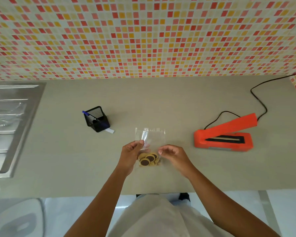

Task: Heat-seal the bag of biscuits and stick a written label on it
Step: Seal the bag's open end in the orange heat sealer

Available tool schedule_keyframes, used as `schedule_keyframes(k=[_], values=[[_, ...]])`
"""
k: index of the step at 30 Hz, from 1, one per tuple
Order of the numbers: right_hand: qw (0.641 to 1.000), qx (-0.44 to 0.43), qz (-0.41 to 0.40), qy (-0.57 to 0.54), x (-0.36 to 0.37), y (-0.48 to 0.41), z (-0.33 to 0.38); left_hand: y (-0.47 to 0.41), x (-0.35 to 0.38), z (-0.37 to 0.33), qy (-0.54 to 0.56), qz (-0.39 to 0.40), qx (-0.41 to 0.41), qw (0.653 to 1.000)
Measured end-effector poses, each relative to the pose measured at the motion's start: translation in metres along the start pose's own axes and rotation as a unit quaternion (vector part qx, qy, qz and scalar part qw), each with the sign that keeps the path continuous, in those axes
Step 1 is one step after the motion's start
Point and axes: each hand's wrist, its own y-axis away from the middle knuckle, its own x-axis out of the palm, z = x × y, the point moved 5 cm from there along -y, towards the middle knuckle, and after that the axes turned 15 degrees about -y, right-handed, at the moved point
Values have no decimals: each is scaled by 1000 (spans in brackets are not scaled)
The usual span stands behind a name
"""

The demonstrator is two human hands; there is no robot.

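The left hand (131, 152) pinches the biscuit bag (152, 136) by its left edge, mid-counter; the right hand (172, 155) curls at the right edge, grip unclear. Farther right an orange heat sealer (224, 136) gapes open; farther left, a pen pot (97, 120) and label (110, 131)

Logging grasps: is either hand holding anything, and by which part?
The left hand pinches the clear bag at its left edge, above the biscuits. The right hand curls by the right edge; a grip there cannot be told.
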Motion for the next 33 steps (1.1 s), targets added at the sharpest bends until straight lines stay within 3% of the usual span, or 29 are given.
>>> schedule_keyframes(k=[9,26,33], values=[[997,-6,-76,15,52,-36,-10,-43,-56,-3,-62,-33,-24,997],[969,29,-206,132,20,-109,-8,-127,-51,-23,-253,-61,-40,965],[953,7,-245,180,30,-109,3,-127,-47,-27,-351,-84,-10,933]])
